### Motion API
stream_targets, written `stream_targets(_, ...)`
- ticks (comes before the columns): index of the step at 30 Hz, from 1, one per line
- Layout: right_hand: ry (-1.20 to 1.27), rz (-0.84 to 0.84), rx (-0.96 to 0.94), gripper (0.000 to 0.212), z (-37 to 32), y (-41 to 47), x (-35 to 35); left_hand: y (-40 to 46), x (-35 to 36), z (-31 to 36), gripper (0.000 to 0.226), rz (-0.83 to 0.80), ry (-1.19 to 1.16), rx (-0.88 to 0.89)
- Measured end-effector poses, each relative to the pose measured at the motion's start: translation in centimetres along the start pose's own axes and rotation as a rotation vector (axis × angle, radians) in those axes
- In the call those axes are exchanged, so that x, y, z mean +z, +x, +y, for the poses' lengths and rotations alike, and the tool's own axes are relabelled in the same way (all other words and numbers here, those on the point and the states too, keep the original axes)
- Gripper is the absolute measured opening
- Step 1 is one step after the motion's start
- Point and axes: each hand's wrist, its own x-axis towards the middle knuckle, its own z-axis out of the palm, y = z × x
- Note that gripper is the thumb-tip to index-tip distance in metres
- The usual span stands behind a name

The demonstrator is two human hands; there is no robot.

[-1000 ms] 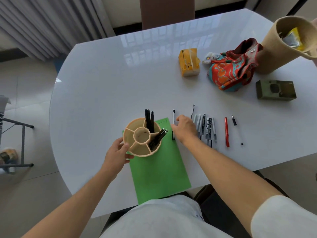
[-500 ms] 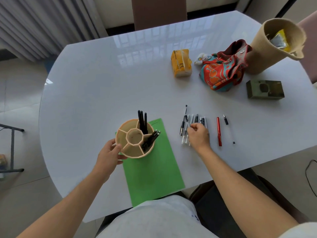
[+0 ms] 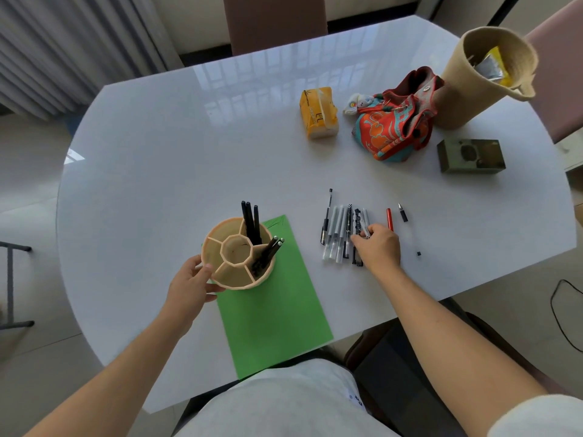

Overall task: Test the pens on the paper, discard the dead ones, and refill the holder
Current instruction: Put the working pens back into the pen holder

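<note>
Beige plastic makes up the pen holder (image 3: 237, 257), a round pot split into wedge compartments around a central well, standing on the far left corner of the green paper (image 3: 274, 313) on the white table (image 3: 157, 159). The left hand (image 3: 191, 283) grips its near-left wall, thumb and fingers curled against the rim. Three black pens (image 3: 250, 223) stand upright in a far compartment, and a few more lean in the right one. To the right of the paper a row of pens (image 3: 339, 233) lies side by side on the table, clear, grey and patterned barrels together. The right hand (image 3: 377, 249) rests over the right end of this row, fingertips pinching a pale pen (image 3: 366, 227). Just right of the hand lies a red pen (image 3: 390, 219), then a short black piece (image 3: 403, 212). Farther back sit a yellow pack (image 3: 318, 112), a colourful pouch (image 3: 389, 127), a woven basket (image 3: 485, 74) and an olive box (image 3: 470, 156).
</note>
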Motion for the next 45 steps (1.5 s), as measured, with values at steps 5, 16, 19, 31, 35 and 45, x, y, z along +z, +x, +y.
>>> stream_targets(5,-0.125,-0.028,0.001,0.027,-0.7,0.2,0.0,0.0,0.1,0.0,0.021,0.005,-0.001,-0.002)
stream_targets(16,-0.283,-0.033,-0.023,0.024,-1.4,0.1,-0.2,-0.2,0.2,0.3,0.025,0.000,0.015,-0.004)
stream_targets(19,-0.292,-0.032,-0.021,0.025,-1.4,0.0,-0.2,-0.3,0.1,0.2,0.025,0.000,0.013,-0.007)
stream_targets(31,-0.349,-0.017,-0.075,0.027,-1.0,-0.7,0.0,-0.3,0.1,0.0,0.023,0.001,0.008,-0.006)
stream_targets(35,-0.368,-0.021,-0.088,0.024,-1.0,-0.9,0.0,-0.3,0.1,0.0,0.023,0.001,0.012,-0.005)
stream_targets(45,-0.299,-0.064,-0.048,0.019,-0.7,-0.6,0.0,-0.1,0.0,-0.2,0.022,0.004,0.024,0.006)
